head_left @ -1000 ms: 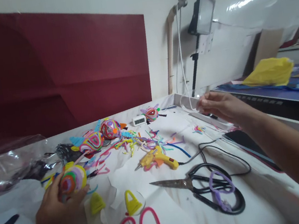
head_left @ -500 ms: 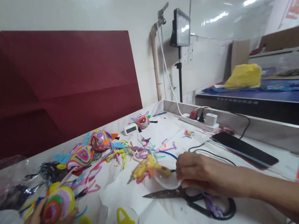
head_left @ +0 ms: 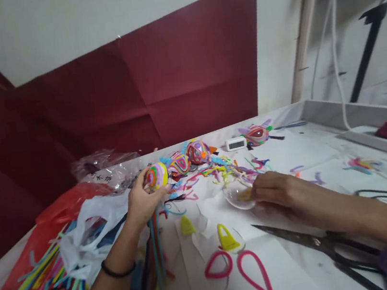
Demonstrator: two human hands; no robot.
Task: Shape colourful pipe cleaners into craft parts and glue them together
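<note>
My left hand [head_left: 145,196] is wrapped round a ball [head_left: 157,175] covered in coloured rings of yellow, purple, green and orange. Closed fingers of my right hand [head_left: 276,190] hold the edge of a clear plastic dome [head_left: 236,196] above the white paper. Through the dome a blurred yellow shape shows. Black-handled scissors [head_left: 315,242] lie below my right forearm, blades pointing left. On the paper are two pink loops [head_left: 255,271] and yellow fuzzy pieces [head_left: 227,238].
Decorated balls [head_left: 198,152] and a small white clock [head_left: 236,144] line the back edge. Cut pipe cleaner bits [head_left: 233,170] lie scattered before them. At left are a red bag [head_left: 68,207], a white bag [head_left: 92,223] and long pipe cleaners. Black cables [head_left: 386,192] run at the right.
The view has swung left, bringing the bags into sight. My right hand has lifted the clear dome from beside the glue gun. The coloured ball is still in my left hand.
</note>
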